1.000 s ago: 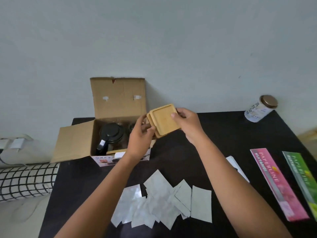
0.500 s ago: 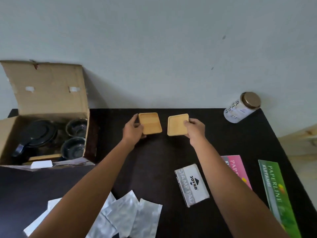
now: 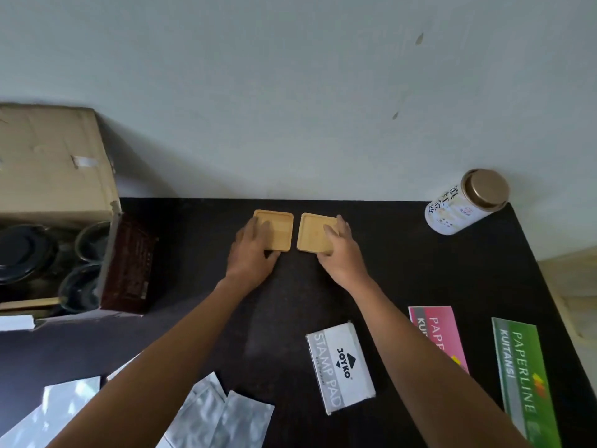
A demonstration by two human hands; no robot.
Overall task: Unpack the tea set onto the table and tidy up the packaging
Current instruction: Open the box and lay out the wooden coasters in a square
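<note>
Two square wooden coasters lie side by side on the black table (image 3: 200, 295) near the wall. My left hand (image 3: 252, 253) rests on the left coaster (image 3: 281, 230), fingers on top and thumb at its front edge. My right hand (image 3: 342, 253) holds the right coaster (image 3: 312, 230) the same way. At the far left the open cardboard box (image 3: 48, 163) holds a teapot with a black lid (image 3: 19, 250) and two glass cups (image 3: 93, 240), one behind the other.
A jar with a bronze lid (image 3: 465, 202) stands at the back right corner. A grey stamp pad box (image 3: 340, 370), a pink booklet (image 3: 436, 331) and a green booklet (image 3: 520, 373) lie front right. Several silver foil packets (image 3: 219, 418) lie at the front left.
The stacked coasters were split, one per hand, and carried right from the box. Now both lie flat on the table, close together, and the view has shifted right.
</note>
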